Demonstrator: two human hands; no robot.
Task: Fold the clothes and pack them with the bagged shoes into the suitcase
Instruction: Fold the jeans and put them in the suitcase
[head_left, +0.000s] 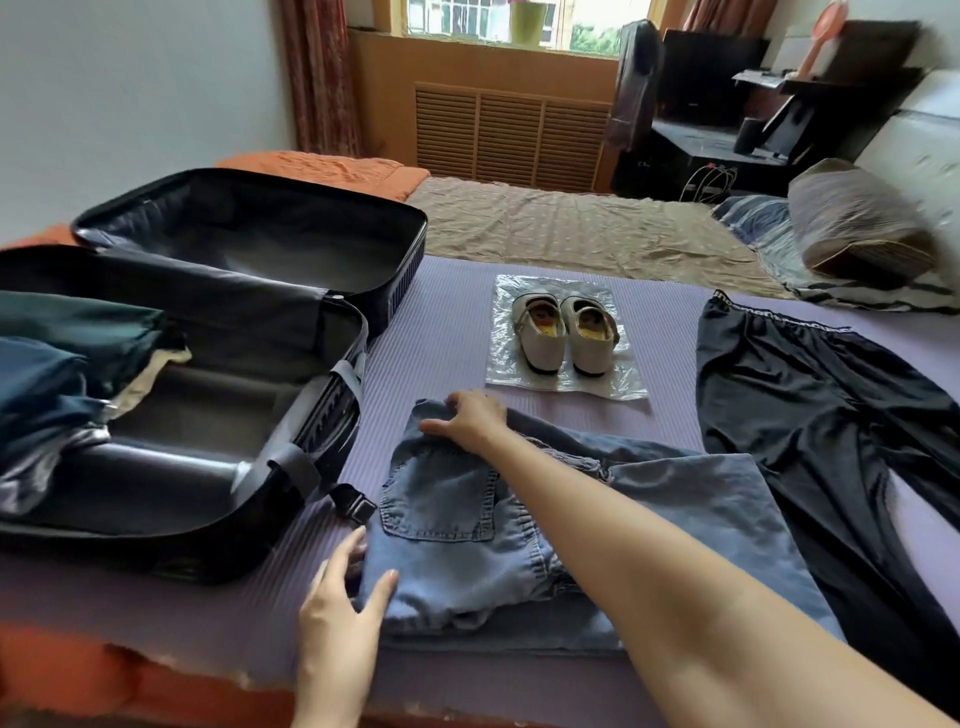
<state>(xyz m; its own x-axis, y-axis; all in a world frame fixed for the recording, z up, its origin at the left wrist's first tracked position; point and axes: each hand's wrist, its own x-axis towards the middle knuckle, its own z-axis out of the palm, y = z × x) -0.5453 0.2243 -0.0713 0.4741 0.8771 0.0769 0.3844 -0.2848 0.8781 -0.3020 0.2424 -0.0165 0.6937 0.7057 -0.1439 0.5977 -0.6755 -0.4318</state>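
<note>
1. Suitcase (249, 244): it lay open on the bed with both halves up. Dark folded garments (62, 364) already sat in the near half.
2. Black trousers (810, 415): these were well right of the suitcase, spread out and unfolded. The cloth was thin with a sheen. You could expect it to be light, limp and slippery, so take it by the lettered waistband.
3. Jeans (457, 545): these lay just right of the suitcase's near half, partly folded, in faded blue denim with a back pocket up. They likely handled heavier and stiffer, and would hold a crease. The doubled edges looked the best hold.
4. Shoes (540, 338): a pale flat pair stood right of the suitcase's hinge line, on top of a clear plastic bag (618, 384), not inside it. The shoes looked rigid and the bag thin and slippery.
5. Your left hand (343, 597) pinched the jeans' corner nearest the suitcase, thumb on top.
6. Your right hand (470, 418) lay spread on the jeans' far corner, pressing it down.
</note>
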